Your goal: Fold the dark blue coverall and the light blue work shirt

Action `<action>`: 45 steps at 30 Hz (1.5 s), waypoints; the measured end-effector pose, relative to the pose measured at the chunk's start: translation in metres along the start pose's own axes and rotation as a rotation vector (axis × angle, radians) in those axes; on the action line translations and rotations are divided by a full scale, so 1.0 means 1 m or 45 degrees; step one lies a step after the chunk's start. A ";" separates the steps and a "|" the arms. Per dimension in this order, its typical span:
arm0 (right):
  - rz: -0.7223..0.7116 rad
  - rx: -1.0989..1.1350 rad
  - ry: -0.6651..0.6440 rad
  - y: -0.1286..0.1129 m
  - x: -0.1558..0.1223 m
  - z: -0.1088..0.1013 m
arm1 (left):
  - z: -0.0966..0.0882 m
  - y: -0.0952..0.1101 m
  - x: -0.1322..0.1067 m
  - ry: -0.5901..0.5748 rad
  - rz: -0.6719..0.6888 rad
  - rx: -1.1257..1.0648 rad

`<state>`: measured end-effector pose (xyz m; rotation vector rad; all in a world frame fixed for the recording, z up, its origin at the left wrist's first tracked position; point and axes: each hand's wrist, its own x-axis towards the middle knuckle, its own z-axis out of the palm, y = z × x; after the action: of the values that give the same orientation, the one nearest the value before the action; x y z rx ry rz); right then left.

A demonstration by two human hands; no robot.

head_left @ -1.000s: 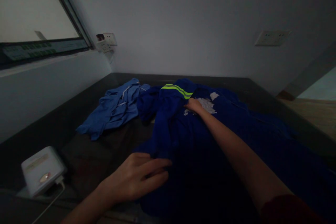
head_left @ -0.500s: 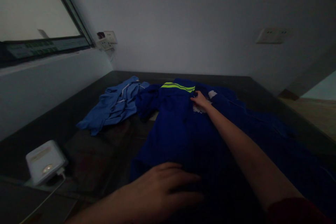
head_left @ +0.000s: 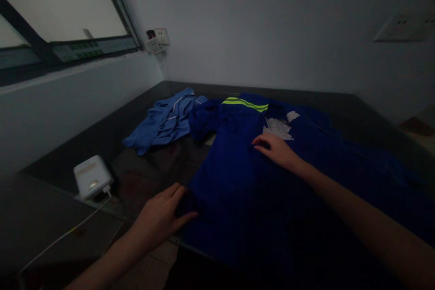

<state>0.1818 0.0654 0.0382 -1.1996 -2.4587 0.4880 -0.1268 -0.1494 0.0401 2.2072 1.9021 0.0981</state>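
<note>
Left hand (head_left: 162,210), thumb spread, lay at left edge of blue garment (head_left: 231,158); right hand (head_left: 277,149) curled over its middle, pinch indeterminable.

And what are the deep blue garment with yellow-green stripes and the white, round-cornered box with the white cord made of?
The garment looks like soft, matte cloth, because it bunches and drapes over the edge; which fibre, I can't tell. The box is probably smooth, hard plastic, judging by its molded-looking, rounded corners.

No readable text, blurred green print (head_left: 84,50) on window frame (head_left: 115,45), illegible label (head_left: 89,169) on white box (head_left: 91,179)
</note>
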 end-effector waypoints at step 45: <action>-0.102 0.234 -0.396 -0.079 -0.180 -0.032 | 0.005 -0.101 -0.035 -0.234 0.603 -0.213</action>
<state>0.2466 -0.1203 0.0716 -1.0106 -2.6325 0.9159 -0.2293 -0.1709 0.0170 2.4059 1.2053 0.1214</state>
